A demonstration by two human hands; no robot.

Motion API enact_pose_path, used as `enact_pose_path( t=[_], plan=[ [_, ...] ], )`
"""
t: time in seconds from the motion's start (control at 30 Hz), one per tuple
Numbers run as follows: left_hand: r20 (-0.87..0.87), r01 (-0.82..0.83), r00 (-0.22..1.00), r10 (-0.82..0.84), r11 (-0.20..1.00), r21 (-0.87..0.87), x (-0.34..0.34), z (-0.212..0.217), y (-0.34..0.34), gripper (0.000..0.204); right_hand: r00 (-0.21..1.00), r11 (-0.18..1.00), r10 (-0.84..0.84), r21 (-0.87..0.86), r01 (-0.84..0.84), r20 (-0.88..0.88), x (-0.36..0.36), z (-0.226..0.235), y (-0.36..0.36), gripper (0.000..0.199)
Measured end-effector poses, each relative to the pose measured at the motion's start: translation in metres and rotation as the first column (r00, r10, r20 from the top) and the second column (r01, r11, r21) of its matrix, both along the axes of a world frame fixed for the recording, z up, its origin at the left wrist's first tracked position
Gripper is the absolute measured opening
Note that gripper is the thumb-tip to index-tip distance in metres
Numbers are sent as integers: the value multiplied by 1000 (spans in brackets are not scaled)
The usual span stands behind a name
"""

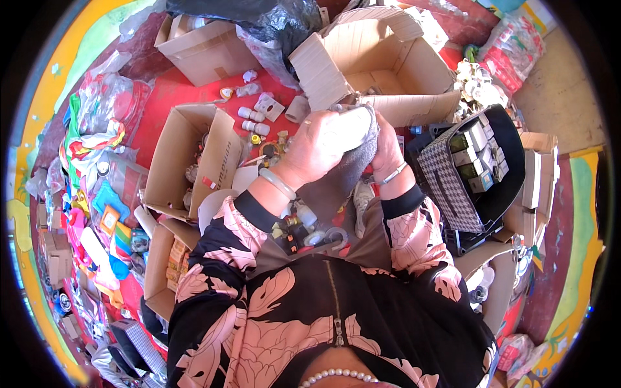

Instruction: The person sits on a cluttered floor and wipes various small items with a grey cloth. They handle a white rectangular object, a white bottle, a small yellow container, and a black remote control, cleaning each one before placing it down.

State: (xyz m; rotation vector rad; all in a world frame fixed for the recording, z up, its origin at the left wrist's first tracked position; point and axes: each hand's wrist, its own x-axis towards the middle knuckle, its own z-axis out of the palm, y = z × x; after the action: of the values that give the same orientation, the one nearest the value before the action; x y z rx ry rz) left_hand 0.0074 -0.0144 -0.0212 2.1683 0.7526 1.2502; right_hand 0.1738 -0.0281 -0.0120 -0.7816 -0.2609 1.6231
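Note:
Both hands are raised in front of me at the near side of an open cardboard box. My left hand [318, 143], with a pale bangle at its wrist, is closed round a whitish, rounded object [357, 128] whose kind I cannot make out. My right hand [387, 150] grips a dark grey cloth [358, 158] that wraps the object's far end and hangs between my wrists. Its fingers are partly hidden behind the cloth. Below my hands, small bottles and jars [305, 216] lie among other small items between my legs.
A large open cardboard box [388, 55] stands ahead, and a smaller one [187, 161] at the left. On the right is a houndstooth-patterned bin [446, 184] full of small boxes. White bottles [252, 115] lie on the red floor covering [174, 97]. Toys and plastic bags crowd the far left.

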Motion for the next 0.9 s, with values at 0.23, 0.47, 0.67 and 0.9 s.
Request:
enact_pose_path(
  t=[0.23, 0.47, 0.67, 0.9],
  plan=[
    [-91, -29, 996, 14, 986, -164, -2, 8, 3, 66, 991, 972, -18, 230, 48, -129, -15, 13, -5, 38],
    [21, 196, 979, -201, 918, -344, -8, 8, 6, 65, 987, 969, 19, 248, 22, -160, -7, 1, -4, 32],
    [554, 568, 809, -197, 508, -647, -5, 9, 4, 59, 983, 980, -184, 82, 184, 3, -6, -1, -1, 36],
    [443, 446, 886, -134, 508, -737, -6, 0, 7, 61, 925, 864, -337, 446, 232, 173, -10, 19, -1, 39]
  ],
)
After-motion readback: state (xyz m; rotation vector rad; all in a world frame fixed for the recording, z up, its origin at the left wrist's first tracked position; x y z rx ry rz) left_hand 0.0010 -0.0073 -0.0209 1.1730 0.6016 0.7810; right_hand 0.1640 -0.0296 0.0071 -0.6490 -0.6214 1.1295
